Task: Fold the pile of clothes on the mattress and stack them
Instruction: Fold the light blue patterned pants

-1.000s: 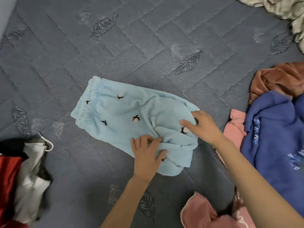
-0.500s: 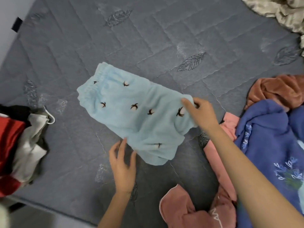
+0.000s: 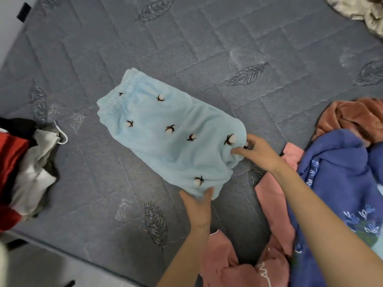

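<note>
Light blue fleece pants [image 3: 165, 133] with small cotton-boll motifs lie folded on the grey quilted mattress [image 3: 186, 48], waistband toward the upper left. My left hand [image 3: 198, 206] grips the folded near corner, thumb on top and fingers tucked under the fabric. My right hand [image 3: 257, 152] pinches the right end of the fold. A stack of folded clothes [image 3: 22, 168] in red, white and black sits at the left edge.
Unfolded garments crowd the right side: a blue sweatshirt [image 3: 339, 183], a rust-brown fleece [image 3: 356, 117] and pink clothing [image 3: 271, 206]. A beige cloth [image 3: 360, 9] lies at the top right corner. The mattress edge and floor [image 3: 51, 266] show at the lower left.
The pants went from bunched under both hands to smoothed out. My left hand left the fabric, then came back to take the near corner. My right hand stayed at the right end.
</note>
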Action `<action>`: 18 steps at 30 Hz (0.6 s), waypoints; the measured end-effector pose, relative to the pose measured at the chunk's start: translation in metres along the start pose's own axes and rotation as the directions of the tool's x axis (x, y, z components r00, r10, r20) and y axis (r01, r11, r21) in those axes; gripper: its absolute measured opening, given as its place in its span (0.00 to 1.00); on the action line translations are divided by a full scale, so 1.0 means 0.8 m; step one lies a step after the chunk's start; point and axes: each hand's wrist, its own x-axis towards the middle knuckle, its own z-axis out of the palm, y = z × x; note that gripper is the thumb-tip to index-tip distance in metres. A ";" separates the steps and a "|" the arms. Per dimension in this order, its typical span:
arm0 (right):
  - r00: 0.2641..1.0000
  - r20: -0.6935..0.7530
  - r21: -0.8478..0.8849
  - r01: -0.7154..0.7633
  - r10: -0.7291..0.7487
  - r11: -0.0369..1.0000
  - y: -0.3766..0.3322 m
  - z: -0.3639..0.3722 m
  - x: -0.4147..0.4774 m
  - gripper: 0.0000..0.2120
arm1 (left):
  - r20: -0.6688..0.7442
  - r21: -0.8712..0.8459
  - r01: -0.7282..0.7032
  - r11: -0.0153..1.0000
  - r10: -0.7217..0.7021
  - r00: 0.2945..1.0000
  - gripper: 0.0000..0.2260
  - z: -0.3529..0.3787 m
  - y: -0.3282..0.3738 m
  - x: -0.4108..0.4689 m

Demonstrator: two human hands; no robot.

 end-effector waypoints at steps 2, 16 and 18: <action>0.999 -0.024 0.125 -0.018 0.022 0.992 -0.004 -0.007 0.002 0.10 | 0.004 -0.003 -0.064 0.998 0.064 0.998 0.18 -0.008 0.010 -0.008; 0.814 -0.572 -0.007 -0.127 0.100 0.992 0.011 -0.012 0.027 0.22 | 0.382 0.327 -0.265 0.907 0.129 0.915 0.24 -0.046 -0.007 -0.013; 0.788 -0.608 -0.083 -0.179 0.093 0.980 0.035 -0.006 0.025 0.26 | 0.398 0.371 -0.258 0.892 0.098 0.912 0.25 -0.045 -0.010 -0.001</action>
